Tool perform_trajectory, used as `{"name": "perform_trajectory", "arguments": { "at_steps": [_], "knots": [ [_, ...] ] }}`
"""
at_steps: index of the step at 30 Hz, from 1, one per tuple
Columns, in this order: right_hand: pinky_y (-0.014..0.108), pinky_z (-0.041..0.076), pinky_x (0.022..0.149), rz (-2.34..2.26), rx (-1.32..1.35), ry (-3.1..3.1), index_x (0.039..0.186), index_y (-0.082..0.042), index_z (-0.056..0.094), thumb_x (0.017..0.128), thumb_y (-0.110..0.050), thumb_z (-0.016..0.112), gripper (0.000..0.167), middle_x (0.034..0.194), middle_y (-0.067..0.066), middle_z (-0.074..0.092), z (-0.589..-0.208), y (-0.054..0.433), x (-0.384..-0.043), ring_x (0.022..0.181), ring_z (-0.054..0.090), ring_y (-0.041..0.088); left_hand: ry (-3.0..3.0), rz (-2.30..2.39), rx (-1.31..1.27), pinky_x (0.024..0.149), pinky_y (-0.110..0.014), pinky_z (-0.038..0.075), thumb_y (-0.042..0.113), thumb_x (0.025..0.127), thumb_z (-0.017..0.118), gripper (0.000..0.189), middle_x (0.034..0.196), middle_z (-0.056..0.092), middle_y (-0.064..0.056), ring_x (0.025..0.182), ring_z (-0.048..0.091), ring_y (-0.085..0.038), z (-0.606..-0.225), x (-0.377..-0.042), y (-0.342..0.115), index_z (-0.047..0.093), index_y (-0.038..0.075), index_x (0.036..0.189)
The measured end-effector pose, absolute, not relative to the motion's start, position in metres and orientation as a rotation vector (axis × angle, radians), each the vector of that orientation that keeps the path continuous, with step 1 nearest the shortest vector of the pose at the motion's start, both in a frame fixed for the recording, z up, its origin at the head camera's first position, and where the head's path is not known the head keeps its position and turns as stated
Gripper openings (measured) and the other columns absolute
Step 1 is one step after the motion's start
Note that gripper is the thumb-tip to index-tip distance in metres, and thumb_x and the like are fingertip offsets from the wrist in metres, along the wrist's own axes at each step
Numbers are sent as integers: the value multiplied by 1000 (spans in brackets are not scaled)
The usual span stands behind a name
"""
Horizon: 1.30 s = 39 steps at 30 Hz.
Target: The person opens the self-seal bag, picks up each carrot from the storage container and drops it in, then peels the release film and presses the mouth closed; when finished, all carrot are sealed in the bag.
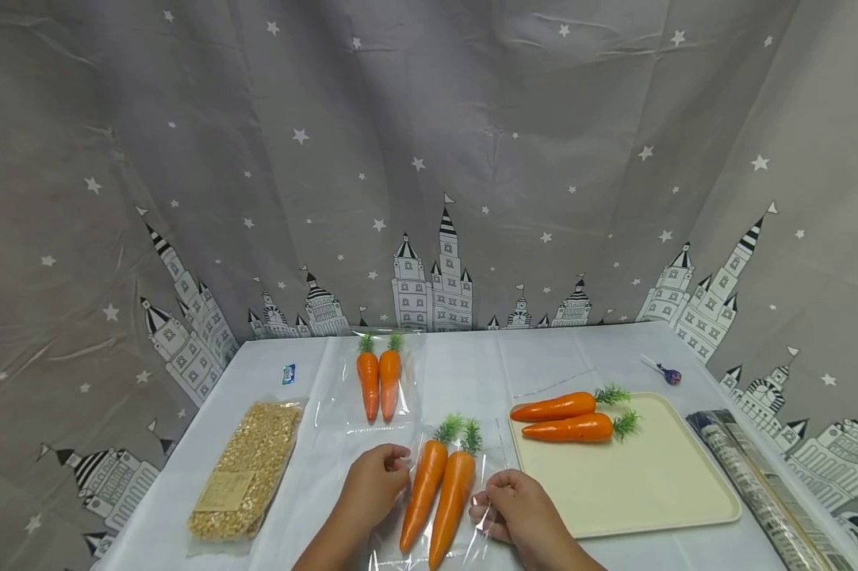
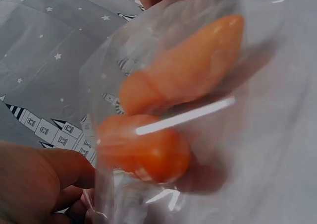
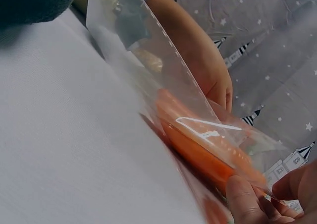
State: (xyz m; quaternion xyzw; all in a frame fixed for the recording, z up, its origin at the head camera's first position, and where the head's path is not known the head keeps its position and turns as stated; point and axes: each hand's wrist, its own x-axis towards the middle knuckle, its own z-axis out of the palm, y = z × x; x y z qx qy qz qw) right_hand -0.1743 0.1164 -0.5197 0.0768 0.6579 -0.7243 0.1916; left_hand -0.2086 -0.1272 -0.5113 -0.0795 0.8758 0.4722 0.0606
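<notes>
Two orange toy carrots with green tops, a left carrot (image 1: 423, 496) and a right carrot (image 1: 453, 506), lie side by side inside a clear plastic bag (image 1: 496, 444) at the front middle of the table. My left hand (image 1: 377, 482) pinches the bag's left edge; in the left wrist view the film (image 2: 257, 120) meets its curled fingers (image 2: 74, 167). At the opposite edge, my right hand (image 1: 518, 511) pinches the film between thumb and fingers, as the right wrist view shows with its thumb (image 3: 245, 201) beside a carrot (image 3: 198, 149).
Another bagged carrot pair (image 1: 379, 381) lies behind. Two loose carrots (image 1: 572, 428) rest on a cream tray (image 1: 636, 484) at right. A packet of yellow grain (image 1: 250, 460) lies left, near a small blue packet (image 1: 289, 374). A lollipop (image 1: 668, 373) and a plastic-wrapped roll (image 1: 753, 476) lie far right.
</notes>
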Motion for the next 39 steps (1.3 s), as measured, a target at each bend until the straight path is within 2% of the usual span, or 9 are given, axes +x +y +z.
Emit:
{"name": "perform_trajectory", "arguments": {
  "at_steps": [8, 17, 23, 33, 39],
  "knots": [
    [30, 62, 69, -1986, 270, 1960, 114, 4, 58, 106, -11, 54, 17, 99, 6, 76, -515, 118, -176, 84, 71, 13, 2610, 1442, -211, 64, -26, 54, 12, 89, 70, 30, 95, 66, -2, 78, 59, -17, -511, -209, -128, 73, 9, 118],
    [27, 62, 68, -2037, 194, 1960, 112, 6, 55, 108, -12, 52, 18, 98, 9, 76, -519, 123, -176, 83, 72, 13, 2609, 1524, -169, 68, -30, 54, 12, 90, 71, 24, 95, 64, -4, 80, 58, -18, -508, -206, -128, 68, 9, 113],
    [31, 65, 78, -2148, 167, 1861, 115, 10, 50, 109, -7, 50, 18, 102, 19, 74, -517, 124, -176, 86, 74, 17, 2555, 1565, -182, 70, -30, 56, 13, 92, 70, 23, 95, 65, -4, 80, 60, -18, -507, -207, -127, 68, 9, 114],
    [33, 64, 83, -2159, 155, 1988, 117, 5, 52, 109, -12, 52, 19, 107, 16, 74, -512, 130, -180, 101, 75, 24, 2505, 1725, -183, 74, -29, 55, 11, 93, 71, 24, 96, 66, -5, 84, 60, -19, -501, -207, -127, 67, 5, 116],
    [35, 64, 84, -2193, 128, 2039, 117, 7, 52, 107, -7, 52, 16, 106, 17, 74, -506, 131, -183, 101, 76, 28, 2491, 1787, -194, 74, -25, 56, 11, 95, 70, 23, 98, 65, -6, 86, 60, -20, -497, -205, -124, 66, 5, 117]
  ]
}}
